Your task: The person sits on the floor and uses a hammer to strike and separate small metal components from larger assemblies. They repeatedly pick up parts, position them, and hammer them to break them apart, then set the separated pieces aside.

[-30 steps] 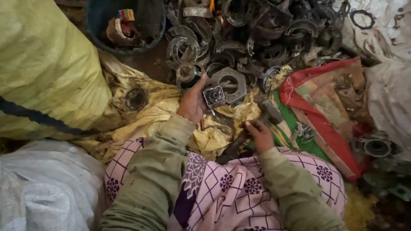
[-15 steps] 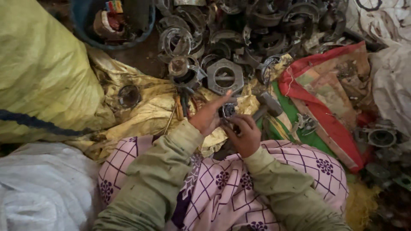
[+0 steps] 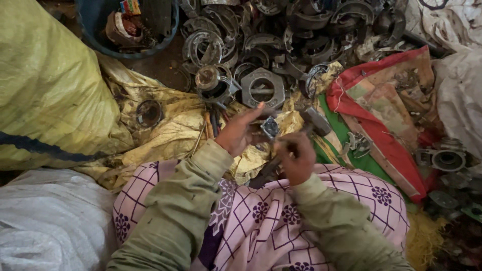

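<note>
A heap of grey metal scrap rings (image 3: 281,45) fills the far ground beside a blue bucket (image 3: 98,27) at far left, with a bulging yellow sack (image 3: 50,85) on the left, crumpled yellow sheeting (image 3: 165,135) in the middle, and red-green cloth (image 3: 381,110) at right.

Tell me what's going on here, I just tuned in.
A person sits among scrap metal, a patterned cloth over the lap. The left hand holds a small metal part up, and the right hand grips a dark tool beside it. Ahead lies a pile of metal rings and housings, with a hexagonal housing nearest the hands. A blue tub sits beyond a yellow sack.
</note>
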{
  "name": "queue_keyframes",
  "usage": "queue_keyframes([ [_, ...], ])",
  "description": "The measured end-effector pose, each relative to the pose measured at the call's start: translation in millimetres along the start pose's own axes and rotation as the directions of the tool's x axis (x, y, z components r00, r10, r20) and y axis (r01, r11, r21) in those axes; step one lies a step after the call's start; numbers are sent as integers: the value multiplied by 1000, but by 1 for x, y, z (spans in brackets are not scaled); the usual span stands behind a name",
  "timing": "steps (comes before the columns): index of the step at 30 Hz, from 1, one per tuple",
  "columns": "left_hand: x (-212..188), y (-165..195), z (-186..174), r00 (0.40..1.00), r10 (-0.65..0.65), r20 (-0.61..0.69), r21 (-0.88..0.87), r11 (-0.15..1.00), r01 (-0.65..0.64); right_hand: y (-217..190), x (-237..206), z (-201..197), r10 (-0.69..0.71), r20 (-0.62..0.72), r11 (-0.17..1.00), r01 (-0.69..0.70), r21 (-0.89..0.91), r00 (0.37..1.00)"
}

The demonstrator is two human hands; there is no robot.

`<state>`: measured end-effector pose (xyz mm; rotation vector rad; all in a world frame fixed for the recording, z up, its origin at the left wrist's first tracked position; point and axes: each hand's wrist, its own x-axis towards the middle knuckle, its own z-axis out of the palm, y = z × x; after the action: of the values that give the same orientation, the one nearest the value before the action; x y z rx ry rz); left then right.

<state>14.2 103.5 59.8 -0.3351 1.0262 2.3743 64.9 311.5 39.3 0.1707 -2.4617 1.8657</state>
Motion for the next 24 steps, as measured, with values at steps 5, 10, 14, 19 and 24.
queue_keyframes([
  [5, 10, -5, -8, 994, 1, -113, 95, 995, 10, 40, 20, -20, 514, 234, 461, -496, 736, 825],
  [10, 16, -20, -18, 995, 101, 4, 285, 954, -98, 69, 23, -25, 472, 551, -46, -605, 795, 688],
  [14, 17, -20, -25, 986, 160, -46, 376, 917, -131, 67, 20, -19, 628, 440, 115, -636, 763, 641],
  [19, 16, -16, -26, 978, 197, -64, 369, 916, -161, 53, 19, -14, 596, 406, 247, -640, 728, 692],
  [24, 16, -21, -28, 971, 226, -82, 382, 907, -179, 50, 16, -13, 599, 393, 276, -641, 716, 697],
])
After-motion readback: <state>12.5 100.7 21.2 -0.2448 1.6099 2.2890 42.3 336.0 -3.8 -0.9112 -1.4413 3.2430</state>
